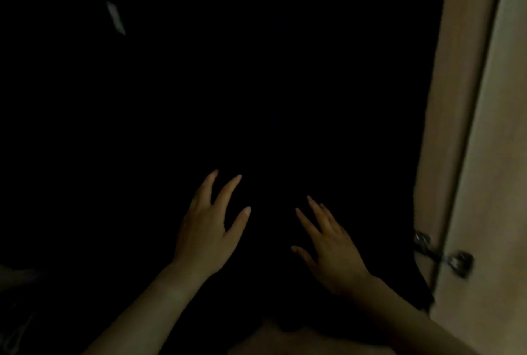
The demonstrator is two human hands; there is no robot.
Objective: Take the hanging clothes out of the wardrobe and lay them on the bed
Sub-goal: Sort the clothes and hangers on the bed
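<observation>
The head view is very dark. A black mass fills most of it, likely dark clothing (256, 98) inside the wardrobe, with no detail visible. My left hand (208, 229) reaches forward with fingers spread and straight. My right hand (328, 246) is beside it, fingers also spread and extended toward the dark fabric. Neither hand holds anything. Whether the fingertips touch the cloth is unclear.
A light wooden wardrobe door (484, 126) stands open at the right, with a metal handle (445, 254) low on its edge. A small pale strip (115, 18) shows at upper left in the dark. A pale surface (285, 337) lies below between my forearms.
</observation>
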